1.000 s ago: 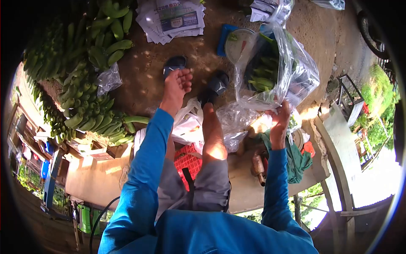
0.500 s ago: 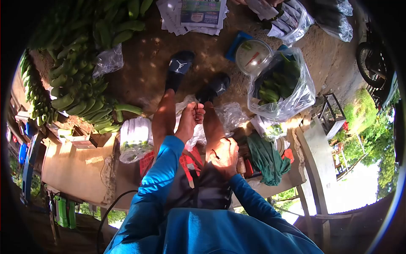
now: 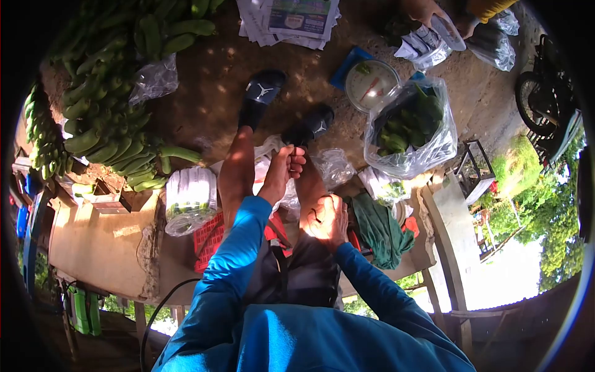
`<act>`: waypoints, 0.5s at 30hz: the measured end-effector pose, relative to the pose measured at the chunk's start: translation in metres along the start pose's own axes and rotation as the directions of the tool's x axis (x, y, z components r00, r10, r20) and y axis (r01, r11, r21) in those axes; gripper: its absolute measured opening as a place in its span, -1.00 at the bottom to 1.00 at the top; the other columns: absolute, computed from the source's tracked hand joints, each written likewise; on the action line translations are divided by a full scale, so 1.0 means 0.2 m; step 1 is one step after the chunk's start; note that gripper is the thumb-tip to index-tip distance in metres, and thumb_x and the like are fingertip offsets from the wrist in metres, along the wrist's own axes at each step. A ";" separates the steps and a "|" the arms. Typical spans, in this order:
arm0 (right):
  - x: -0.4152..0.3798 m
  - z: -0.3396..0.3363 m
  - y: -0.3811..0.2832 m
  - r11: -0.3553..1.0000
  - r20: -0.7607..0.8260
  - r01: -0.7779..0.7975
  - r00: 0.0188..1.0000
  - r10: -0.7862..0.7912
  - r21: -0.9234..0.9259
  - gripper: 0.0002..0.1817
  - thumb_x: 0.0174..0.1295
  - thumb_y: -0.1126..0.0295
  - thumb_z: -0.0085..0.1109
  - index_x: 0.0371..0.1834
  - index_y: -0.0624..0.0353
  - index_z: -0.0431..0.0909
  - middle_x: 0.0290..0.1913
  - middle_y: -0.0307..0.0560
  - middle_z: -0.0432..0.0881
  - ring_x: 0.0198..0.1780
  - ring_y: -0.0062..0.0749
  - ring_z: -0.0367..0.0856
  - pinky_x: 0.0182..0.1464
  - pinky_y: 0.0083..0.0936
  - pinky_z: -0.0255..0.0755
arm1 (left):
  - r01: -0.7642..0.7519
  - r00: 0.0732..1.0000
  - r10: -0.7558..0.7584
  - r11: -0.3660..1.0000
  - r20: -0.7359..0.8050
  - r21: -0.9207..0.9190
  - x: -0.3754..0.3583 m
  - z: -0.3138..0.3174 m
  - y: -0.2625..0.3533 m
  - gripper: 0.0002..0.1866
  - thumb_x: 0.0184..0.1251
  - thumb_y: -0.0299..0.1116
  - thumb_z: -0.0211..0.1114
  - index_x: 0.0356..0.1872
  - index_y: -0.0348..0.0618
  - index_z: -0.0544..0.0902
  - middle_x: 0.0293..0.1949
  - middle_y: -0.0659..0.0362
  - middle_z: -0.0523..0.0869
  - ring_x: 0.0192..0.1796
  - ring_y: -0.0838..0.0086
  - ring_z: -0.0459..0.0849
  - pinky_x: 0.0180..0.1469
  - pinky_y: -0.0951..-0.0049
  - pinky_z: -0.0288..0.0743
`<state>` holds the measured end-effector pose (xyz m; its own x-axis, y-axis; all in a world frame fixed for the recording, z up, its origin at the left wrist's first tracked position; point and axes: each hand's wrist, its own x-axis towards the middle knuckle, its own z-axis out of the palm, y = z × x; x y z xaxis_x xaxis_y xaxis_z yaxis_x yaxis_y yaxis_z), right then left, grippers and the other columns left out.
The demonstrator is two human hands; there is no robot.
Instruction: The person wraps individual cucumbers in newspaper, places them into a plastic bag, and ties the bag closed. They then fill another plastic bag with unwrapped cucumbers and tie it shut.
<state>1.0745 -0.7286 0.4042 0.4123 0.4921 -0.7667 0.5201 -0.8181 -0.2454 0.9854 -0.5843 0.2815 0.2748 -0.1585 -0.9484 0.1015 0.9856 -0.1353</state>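
My left hand (image 3: 282, 175) is raised above my legs, its fingers curled closed; what they hold, if anything, is too small to make out. Close to my right knee, my right hand (image 3: 328, 219) has bent fingers pressed together, with a small dark spot beside them that I cannot identify. Crumpled clear plastic (image 3: 334, 167) lies beyond my hands, near my dark slippers (image 3: 265, 87). Further right stands an open clear plastic bag (image 3: 443, 149) holding long green vegetables (image 3: 409, 121).
Long green vegetables (image 3: 108, 133) are heaped at left. A round-pan scale (image 3: 370, 85) stands beside the bag, and newspapers (image 3: 300, 18) lie ahead. Another person's hand (image 3: 424, 9) works over paper-wrapped bundles (image 3: 424, 49). Near my seat are a red crate (image 3: 207, 239) and green cloth (image 3: 381, 232).
My left fingers have curled tighter, while my right hand stays near the knee. The other person's hands and a yellow sleeve have come further into view at top right. The view has shifted slightly.
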 end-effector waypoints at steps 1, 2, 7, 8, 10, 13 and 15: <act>0.01 0.00 0.00 1.000 -0.001 -0.002 1.000 0.002 0.000 -0.58 -0.12 0.22 0.28 -0.15 0.05 0.46 0.00 -0.03 0.40 0.03 0.07 0.38 -0.01 -0.07 0.35 | 0.002 1.000 -0.002 1.000 0.003 0.005 0.00 0.00 0.00 -0.61 0.36 -0.01 0.00 -0.18 -0.12 0.59 -0.41 0.30 0.63 -0.44 0.64 0.50 -0.34 0.56 0.40; 0.01 0.00 0.00 1.000 0.023 -0.016 1.000 0.016 0.005 -0.60 -0.11 0.25 0.28 -0.16 0.08 0.46 0.02 0.01 0.40 0.02 0.09 0.38 0.01 -0.06 0.34 | 0.004 1.000 -0.004 1.000 0.004 0.009 0.00 0.00 0.00 -0.61 0.36 -0.01 0.00 -0.18 -0.12 0.59 -0.41 0.30 0.63 -0.44 0.64 0.50 -0.34 0.56 0.40; 0.01 0.02 0.03 0.996 0.063 -0.048 0.997 0.043 0.069 -0.60 -0.09 0.33 0.27 -0.13 0.13 0.46 0.03 0.12 0.39 0.06 0.14 0.36 0.10 -0.07 0.31 | -0.002 1.000 0.002 1.000 0.010 0.018 0.01 0.00 0.00 -0.61 0.36 -0.01 0.00 -0.19 -0.12 0.59 -0.42 0.31 0.62 -0.45 0.64 0.50 -0.36 0.57 0.39; 0.01 0.01 0.06 0.989 0.030 -0.012 1.000 0.008 0.147 -0.59 -0.06 0.35 0.27 -0.09 0.14 0.46 0.05 0.16 0.38 0.10 0.15 0.34 0.14 -0.08 0.29 | -0.007 1.000 0.006 1.000 0.019 0.013 0.01 0.00 0.00 -0.62 0.36 -0.02 0.00 -0.19 -0.12 0.60 -0.42 0.31 0.62 -0.45 0.64 0.50 -0.36 0.58 0.39; 0.04 0.01 0.15 0.992 -0.091 0.012 0.996 0.000 0.128 -0.59 0.05 0.37 0.29 -0.01 0.17 0.44 0.13 0.24 0.30 0.23 0.14 0.25 0.25 -0.13 0.20 | -0.009 1.000 0.009 1.000 0.008 0.021 0.02 0.00 0.01 -0.62 0.36 -0.02 0.00 -0.19 -0.11 0.60 -0.42 0.31 0.62 -0.46 0.64 0.50 -0.36 0.57 0.39; 0.10 -0.16 0.41 0.901 -0.481 -0.275 0.773 0.414 0.334 -0.64 0.25 0.22 0.18 -0.02 0.23 0.42 0.12 0.12 0.32 0.17 -0.07 0.32 0.09 -0.25 0.35 | 0.009 1.000 -0.008 0.999 -0.016 0.036 0.00 0.01 0.02 -0.61 0.36 -0.01 -0.01 -0.20 -0.12 0.61 -0.43 0.31 0.62 -0.46 0.64 0.50 -0.37 0.56 0.39; 0.14 -0.34 0.78 0.591 -0.301 -0.364 0.603 0.739 0.720 -0.58 0.35 0.04 0.04 -0.08 0.23 0.40 -0.08 -0.09 0.43 -0.12 -0.33 0.50 -0.12 -0.29 0.46 | 0.023 1.000 -0.022 0.998 -0.019 0.059 0.01 0.02 0.03 -0.60 0.36 0.00 -0.01 -0.20 -0.12 0.61 -0.43 0.31 0.62 -0.46 0.64 0.50 -0.37 0.56 0.39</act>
<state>1.2181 -0.8224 0.3841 0.8583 -0.2178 -0.4647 -0.3811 -0.8769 -0.2930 0.9905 -0.5792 0.2799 0.2543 -0.1792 -0.9504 0.1643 0.9764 -0.1402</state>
